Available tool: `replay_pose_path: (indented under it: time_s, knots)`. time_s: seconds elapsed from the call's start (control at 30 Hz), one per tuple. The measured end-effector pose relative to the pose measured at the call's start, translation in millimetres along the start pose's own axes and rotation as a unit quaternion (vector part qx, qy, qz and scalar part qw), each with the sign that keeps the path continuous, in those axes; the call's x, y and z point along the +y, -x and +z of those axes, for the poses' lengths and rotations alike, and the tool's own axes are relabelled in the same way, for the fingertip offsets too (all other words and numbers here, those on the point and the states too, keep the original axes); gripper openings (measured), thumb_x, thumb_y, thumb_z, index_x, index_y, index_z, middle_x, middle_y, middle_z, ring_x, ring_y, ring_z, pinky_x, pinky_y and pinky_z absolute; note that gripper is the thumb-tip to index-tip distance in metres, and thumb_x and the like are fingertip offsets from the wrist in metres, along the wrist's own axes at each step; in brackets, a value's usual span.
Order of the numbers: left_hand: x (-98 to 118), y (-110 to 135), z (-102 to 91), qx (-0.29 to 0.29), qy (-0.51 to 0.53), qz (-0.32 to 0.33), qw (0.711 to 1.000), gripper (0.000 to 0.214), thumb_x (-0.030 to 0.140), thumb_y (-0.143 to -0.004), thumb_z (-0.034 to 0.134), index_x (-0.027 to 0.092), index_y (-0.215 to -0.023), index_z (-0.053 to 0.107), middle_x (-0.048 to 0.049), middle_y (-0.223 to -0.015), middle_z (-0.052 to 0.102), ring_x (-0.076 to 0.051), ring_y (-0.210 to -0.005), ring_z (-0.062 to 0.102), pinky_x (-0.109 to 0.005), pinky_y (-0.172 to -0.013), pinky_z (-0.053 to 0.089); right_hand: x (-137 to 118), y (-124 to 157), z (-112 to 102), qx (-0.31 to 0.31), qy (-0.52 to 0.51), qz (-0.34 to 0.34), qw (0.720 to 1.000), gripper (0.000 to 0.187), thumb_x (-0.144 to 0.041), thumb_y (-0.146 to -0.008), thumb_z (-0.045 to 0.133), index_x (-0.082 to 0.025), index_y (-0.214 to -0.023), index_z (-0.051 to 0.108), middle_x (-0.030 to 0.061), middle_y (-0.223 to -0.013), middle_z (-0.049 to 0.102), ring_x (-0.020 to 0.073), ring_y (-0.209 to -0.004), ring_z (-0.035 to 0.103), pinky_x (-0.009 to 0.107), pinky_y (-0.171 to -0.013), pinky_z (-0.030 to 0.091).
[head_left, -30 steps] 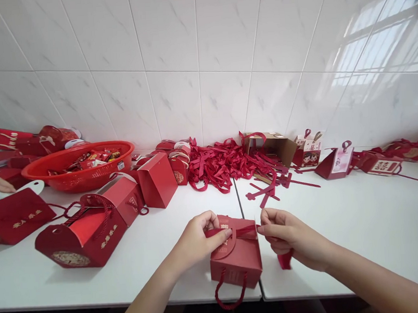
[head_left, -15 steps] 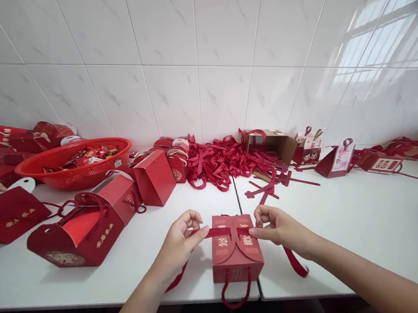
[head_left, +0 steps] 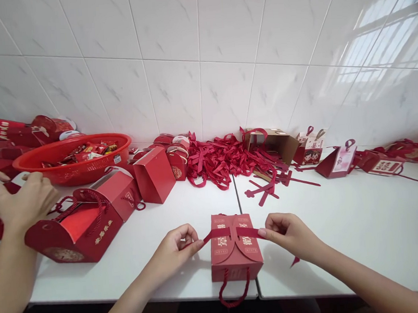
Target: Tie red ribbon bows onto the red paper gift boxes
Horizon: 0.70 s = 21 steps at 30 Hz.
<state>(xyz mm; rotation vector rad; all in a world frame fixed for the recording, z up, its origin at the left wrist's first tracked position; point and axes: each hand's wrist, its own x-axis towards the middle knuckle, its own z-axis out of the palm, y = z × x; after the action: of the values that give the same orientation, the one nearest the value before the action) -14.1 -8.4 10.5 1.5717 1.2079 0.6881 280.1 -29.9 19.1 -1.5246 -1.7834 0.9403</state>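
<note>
A small red gift box (head_left: 236,251) stands at the front of the table, its curved top flaps folded together and a rope handle (head_left: 235,301) hanging over the near edge. A dark red ribbon (head_left: 215,233) runs through slots in the flaps. To the left of the box, my left hand (head_left: 182,245) pinches one side of the ribbon between thumb and fingers. On the right, my right hand (head_left: 285,232) pinches the other side, and a loose tail shows below it. Both sides of the ribbon stretch outward from the slots.
Another person's hands (head_left: 22,200) work at the far left. Nearby stand a red basket (head_left: 121,149) of wrapped sweets and an open red box (head_left: 91,228). A ribbon heap (head_left: 224,160), a cardboard carton (head_left: 288,145) and small gift boxes (head_left: 337,161) line the wall.
Both my hands have moved outward from the box, drawing the ribbon sides apart. The right tail hangs shorter below my hand. Another person's hands have come further into view at the left.
</note>
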Motion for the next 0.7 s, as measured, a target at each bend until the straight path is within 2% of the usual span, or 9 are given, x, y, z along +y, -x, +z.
replay_pose_path:
  time_s: [0.07, 0.2, 0.27, 0.37, 0.47, 0.57, 0.6, 0.63, 0.7]
  knots:
    - [-4, -1, 4.1, 0.001, -0.023, -0.007, 1.000, 0.031, 0.046, -0.077, 0.059, 0.019, -0.067, 0.046, 0.0048, -0.060, 0.046, -0.012, -0.056, 0.042, -0.023, -0.054, 0.029, -1, 0, 5, -0.015, -0.013, -0.005, 1.000, 0.046, -0.059, -0.077, 0.060, -0.020, -0.058, 0.042, -0.0054, -0.053, 0.032, 0.0105, -0.053, 0.026, 0.027, -0.050, 0.021]
    - [-10, -6, 7.4, 0.036, -0.070, 0.004, 0.997, 0.032, 0.044, -0.075, 0.062, 0.019, -0.063, 0.046, 0.0050, -0.056, 0.046, -0.013, -0.053, 0.041, -0.022, -0.051, 0.030, 0, -3, 13, -0.068, -0.130, -0.009, 0.989, 0.045, -0.060, -0.078, 0.059, -0.020, -0.065, 0.044, -0.0050, -0.059, 0.038, 0.0102, -0.056, 0.031, 0.025, -0.052, 0.024]
    - [-11, -8, 5.8, 0.054, -0.077, 0.019, 0.995, 0.028, 0.041, -0.074, 0.064, 0.019, -0.065, 0.048, 0.0042, -0.059, 0.049, -0.013, -0.055, 0.044, -0.022, -0.052, 0.032, 1, -4, 12, -0.094, -0.169, 0.001, 0.981, 0.043, -0.060, -0.079, 0.059, -0.020, -0.071, 0.044, -0.0063, -0.059, 0.037, 0.0092, -0.055, 0.029, 0.024, -0.051, 0.022]
    - [-12, -9, -0.7, 0.080, -0.086, 0.043, 0.992, 0.020, 0.034, -0.074, 0.064, 0.020, -0.069, 0.051, 0.0041, -0.062, 0.051, -0.014, -0.056, 0.046, -0.022, -0.054, 0.035, 6, -1, 4, -0.105, -0.167, 0.026, 0.980, 0.038, -0.055, -0.082, 0.058, -0.021, -0.078, 0.042, -0.0088, -0.057, 0.032, 0.0087, -0.053, 0.024, 0.023, -0.050, 0.019]
    - [-16, -4, -9.3, 0.142, -0.127, 0.087, 0.978, 0.013, 0.029, -0.075, 0.062, 0.021, -0.068, 0.054, -0.0017, -0.080, 0.061, -0.018, -0.071, 0.056, -0.027, -0.066, 0.043, 14, 6, -7, -0.045, -0.111, 0.001, 0.993, 0.031, -0.049, -0.084, 0.059, -0.023, -0.084, 0.041, -0.0079, -0.060, 0.037, 0.0103, -0.054, 0.033, 0.024, -0.052, 0.028]
    - [-19, 7, -12.9, 0.231, -0.220, 0.165, 0.934, 0.010, 0.022, -0.076, 0.058, 0.023, -0.068, 0.064, -0.0074, -0.107, 0.058, -0.028, -0.103, 0.053, -0.036, -0.087, 0.041, 18, 16, -15, 0.120, 0.016, -0.074, 0.990, 0.023, -0.041, -0.084, 0.061, -0.024, -0.086, 0.045, 0.0015, -0.082, 0.054, 0.0172, -0.074, 0.049, 0.031, -0.068, 0.040]
    - [-18, 12, -11.6, 0.235, -0.244, 0.177, 0.924, 0.014, 0.021, -0.076, 0.056, 0.024, -0.068, 0.067, -0.0080, -0.106, 0.057, -0.029, -0.105, 0.052, -0.037, -0.088, 0.041, 16, 20, -16, 0.160, 0.060, -0.100, 0.980, 0.020, -0.037, -0.084, 0.061, -0.024, -0.085, 0.047, 0.0036, -0.087, 0.055, 0.0190, -0.079, 0.051, 0.033, -0.071, 0.041]
    - [-16, 17, -8.9, 0.218, -0.258, 0.180, 0.924, 0.018, 0.020, -0.077, 0.054, 0.025, -0.069, 0.069, -0.0081, -0.101, 0.056, -0.028, -0.101, 0.053, -0.036, -0.086, 0.042, 13, 25, -16, 0.174, 0.095, -0.124, 0.972, 0.016, -0.034, -0.084, 0.060, -0.024, -0.083, 0.049, 0.0044, -0.087, 0.055, 0.0198, -0.079, 0.051, 0.033, -0.071, 0.041]
    - [-10, 27, -0.3, 0.139, -0.263, 0.166, 0.940, 0.024, 0.019, -0.080, 0.050, 0.027, -0.078, 0.073, -0.0069, -0.090, 0.054, -0.025, -0.089, 0.055, -0.033, -0.080, 0.044, 5, 32, -12, 0.119, 0.143, -0.163, 0.969, 0.011, -0.029, -0.086, 0.057, -0.024, -0.078, 0.052, 0.0035, -0.076, 0.055, 0.0191, -0.071, 0.051, 0.032, -0.065, 0.039]
